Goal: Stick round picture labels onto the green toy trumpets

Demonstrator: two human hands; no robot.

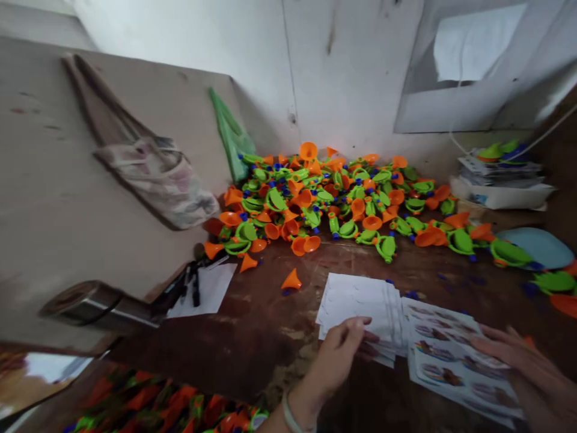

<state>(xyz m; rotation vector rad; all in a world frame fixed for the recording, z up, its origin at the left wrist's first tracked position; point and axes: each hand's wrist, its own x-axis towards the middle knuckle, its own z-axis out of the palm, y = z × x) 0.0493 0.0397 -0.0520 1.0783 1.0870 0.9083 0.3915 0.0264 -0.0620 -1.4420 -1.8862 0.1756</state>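
Note:
My left hand (340,353) is at the near left edge of a stack of white sheets (360,300). Its thumb and fingers stretch out against the paper, partly in shadow, without wrapping round it. To the right, overlapping or touching that stack, lie sticker sheets (444,355) printed with rows of oval pictures. My right hand (518,358) rests on their right side, fingers extended and somewhat blurred. The near part of this hand runs out of the frame.
A heap of green and orange plastic toy parts (315,198) lines the back wall. One orange cone (292,279) lies apart. At left are a metal flask (99,307), a paper with pens (207,288) and a hanging bag (157,174). A blue plate (538,246) sits right.

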